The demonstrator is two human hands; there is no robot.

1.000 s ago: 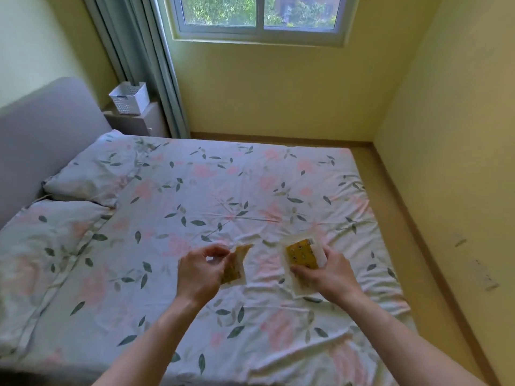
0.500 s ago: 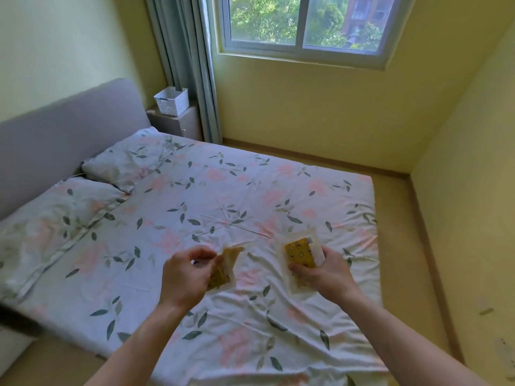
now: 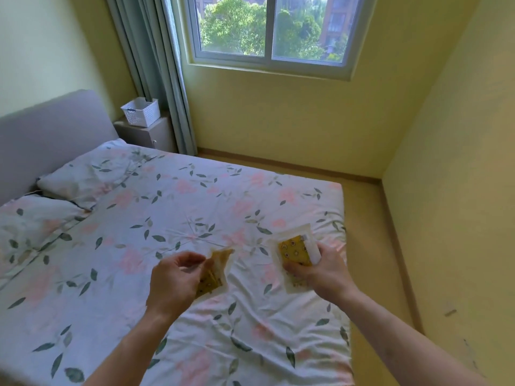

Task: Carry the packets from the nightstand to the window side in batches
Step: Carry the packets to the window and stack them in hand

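Head view: the left hand pinches a yellow clear-edged plastic packet, perhaps more than one, above the floral-sheeted bed. The right hand grips a similar yellow packet stack.

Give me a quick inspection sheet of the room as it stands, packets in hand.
Surface: bed with floral sheet, creased; two pillows at the headboard end.
Job's things: one yellow packet in the left hand, a small stack of packets in the right hand, both held over the bed.
Clutter: white basket on the nightstand.
Hands: left hand pinches its packet; right hand has its grip around the stack.
Cables: nothing seen.
Surroundings: window ahead, curtain left of it, bare floor strip under it.
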